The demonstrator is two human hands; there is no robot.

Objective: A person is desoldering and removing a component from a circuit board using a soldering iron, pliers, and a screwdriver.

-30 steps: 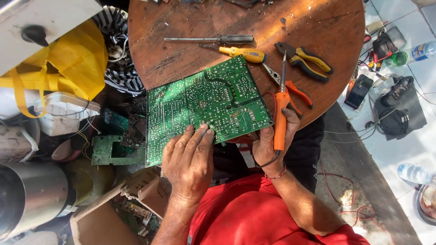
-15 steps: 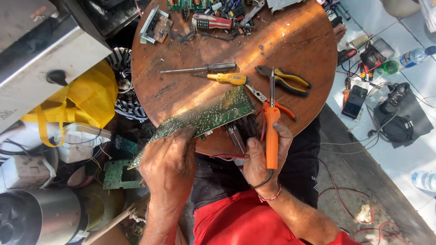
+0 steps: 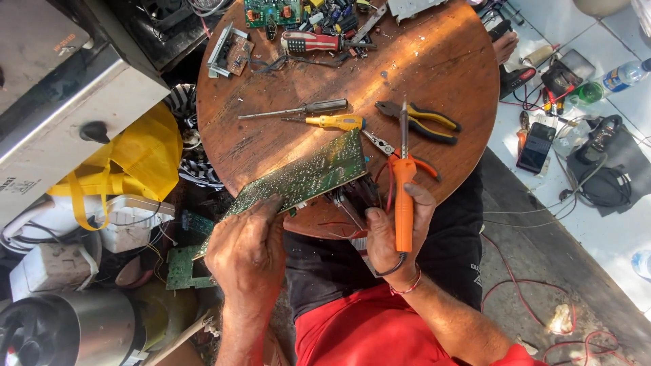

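Note:
My left hand (image 3: 247, 247) grips the near edge of a large green circuit board (image 3: 305, 175) and holds it tilted up on edge over the round wooden table (image 3: 434, 61). My right hand (image 3: 393, 234) is closed around an orange soldering iron (image 3: 403, 196) whose metal tip points away from me, just right of the board. Under the raised board, dark components and red wires show near my right fingers.
On the table lie a grey-handled screwdriver (image 3: 298, 108), a yellow screwdriver (image 3: 336, 122), yellow-black pliers (image 3: 420, 120), a red-white screwdriver (image 3: 319, 42) and small circuit boards (image 3: 271, 12). A yellow bag (image 3: 129, 163) and metal boxes sit left; a phone (image 3: 536, 146), cables and a bottle (image 3: 620, 78) lie right.
The board went from lying flat on the table to being tipped steeply up by my left hand. My right hand lifted the soldering iron more upright beside it.

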